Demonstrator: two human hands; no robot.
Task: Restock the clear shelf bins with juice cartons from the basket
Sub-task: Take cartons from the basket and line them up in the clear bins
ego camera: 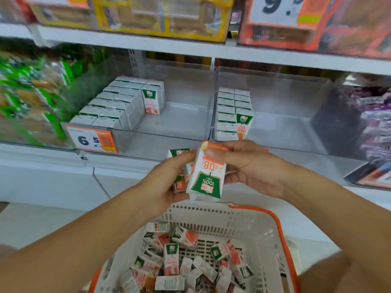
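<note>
Right now an upside-down white-and-green juice carton [206,176] sits pinched in the right hand [249,168], thumb on top, while the left hand [167,178] grips more small cartons [181,176] just beside it. Below both hands, the white plastic basket with orange handles [260,240] holds loose cartons. Beyond them, two clear shelf bins [190,123] stand partly stocked.

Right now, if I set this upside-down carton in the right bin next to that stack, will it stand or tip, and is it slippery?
The carton looks boxy with flat ends, so it should probably stand; those in the right bin sit upright in neat rows. It is tall and narrow, so a nudge might tip it. Its coated surface looks smooth, perhaps slightly slippery, though the right hand pinches it easily.
</note>
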